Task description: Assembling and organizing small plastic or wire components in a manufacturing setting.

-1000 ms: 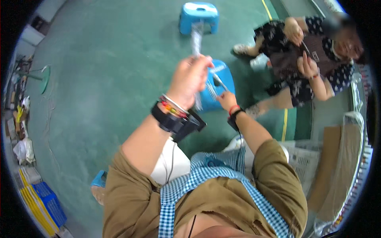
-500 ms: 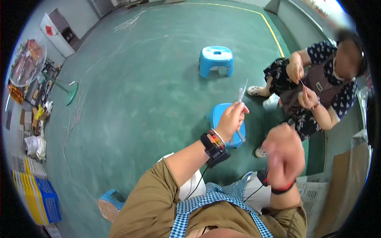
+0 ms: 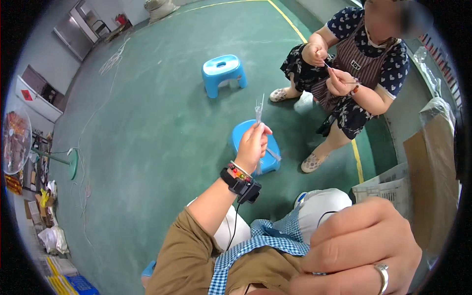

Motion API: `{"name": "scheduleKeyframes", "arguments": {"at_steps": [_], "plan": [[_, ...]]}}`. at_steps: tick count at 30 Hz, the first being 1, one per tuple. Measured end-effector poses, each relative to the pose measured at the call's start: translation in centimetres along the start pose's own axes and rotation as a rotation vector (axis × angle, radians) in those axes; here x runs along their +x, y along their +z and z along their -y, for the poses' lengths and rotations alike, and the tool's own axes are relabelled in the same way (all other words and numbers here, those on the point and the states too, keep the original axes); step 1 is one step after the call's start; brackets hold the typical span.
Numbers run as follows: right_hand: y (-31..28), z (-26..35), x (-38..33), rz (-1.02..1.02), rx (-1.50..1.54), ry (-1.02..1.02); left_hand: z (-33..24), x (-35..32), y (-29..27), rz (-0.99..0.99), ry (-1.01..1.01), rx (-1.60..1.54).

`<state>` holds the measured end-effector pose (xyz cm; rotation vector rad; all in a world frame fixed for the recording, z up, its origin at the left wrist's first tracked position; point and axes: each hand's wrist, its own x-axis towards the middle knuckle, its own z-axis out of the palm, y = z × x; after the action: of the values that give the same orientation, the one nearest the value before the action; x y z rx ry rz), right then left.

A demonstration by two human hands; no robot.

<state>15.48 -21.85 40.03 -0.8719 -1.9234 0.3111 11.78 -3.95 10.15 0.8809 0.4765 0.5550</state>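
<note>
My left hand is closed around a bundle of thin clear plastic strips. Their tips point up and away from me, and one thin piece stands higher than the others. The hand is raised in front of a small blue stool. On that stool lies a clear flat strip, and the lower ends of my bundle seem to show below my fist. Close to the camera at the lower right, my right hand has its fingers curled, with a silver ring on one. Whatever it may hold is hidden.
Another blue stool stands farther off. At the right a seated person holds a thin piece between both hands. A white crate and cardboard are at the near right. A fan and cables lie left.
My right hand has come up much closer to the camera. The view has turned to the right, so stools and person appear farther left. My left hand still grips the strips.
</note>
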Motion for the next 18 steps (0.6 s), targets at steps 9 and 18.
{"name": "scheduleKeyframes", "arguments": {"at_steps": [9,18], "plan": [[0.3,2.1,1.3,0.052,-0.044,0.099,-0.6,-0.7,-0.1,-0.007,0.010,0.010],[1.5,3.5,0.8,0.084,-0.197,0.180,-1.2,-0.5,0.2,0.027,0.052,0.014]]}}
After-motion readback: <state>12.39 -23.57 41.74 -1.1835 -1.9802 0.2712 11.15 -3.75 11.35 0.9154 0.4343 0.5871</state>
